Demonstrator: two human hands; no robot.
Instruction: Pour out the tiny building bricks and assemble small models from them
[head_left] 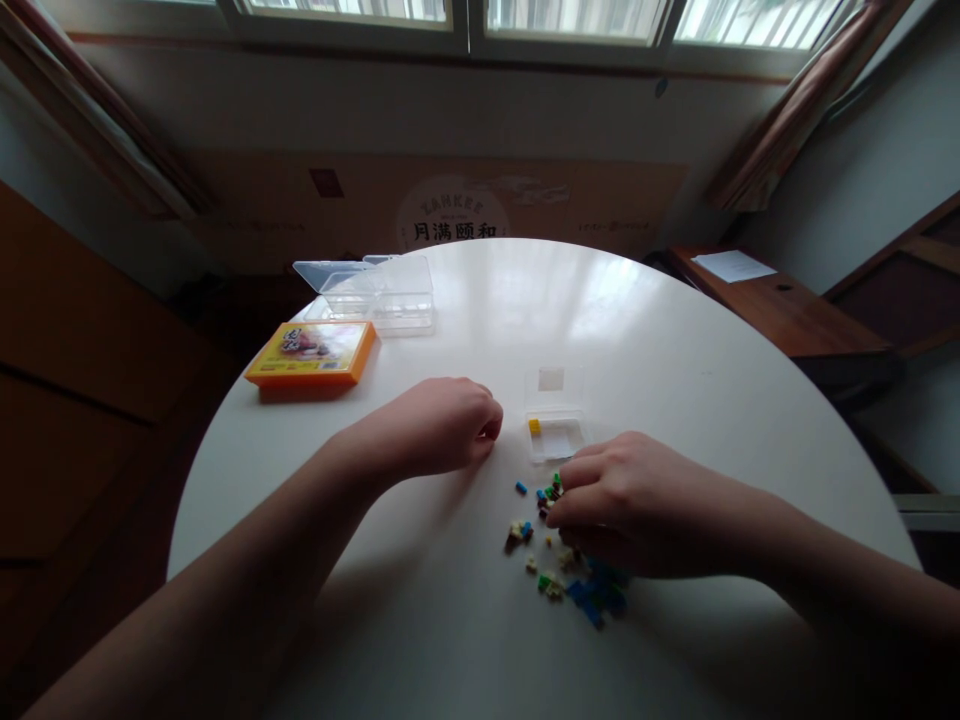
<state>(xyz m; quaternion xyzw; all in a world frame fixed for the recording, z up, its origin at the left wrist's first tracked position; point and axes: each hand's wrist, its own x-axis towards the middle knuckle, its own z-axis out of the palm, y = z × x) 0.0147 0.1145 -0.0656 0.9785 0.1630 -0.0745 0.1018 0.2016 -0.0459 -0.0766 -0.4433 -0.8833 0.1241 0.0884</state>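
Several small building bricks (pixel 592 597) in blue, green, cream, brown and yellow lie loose on the white table. My right hand (pixel 626 505) is over the far right part of this pile, fingers apart and bent down, their tips at the bricks and hiding some of them. Left of the pile, just above the tabletop, is my left hand (pixel 450 425). Its fingers are curled closed, and whatever they may hold is hidden. Beyond the pile stands a small clear plastic box (pixel 556 440) with its lid laid back. A yellow brick (pixel 534 426) sits in its left corner.
An orange and yellow box (pixel 315 355) lies at the table's left side. Behind it stands a larger clear plastic case (pixel 401 300) with raised lids. The round white table (pixel 712 430) has its curved edge toward a window wall. A brown wooden desk (pixel 795 315) stands beyond on the right.
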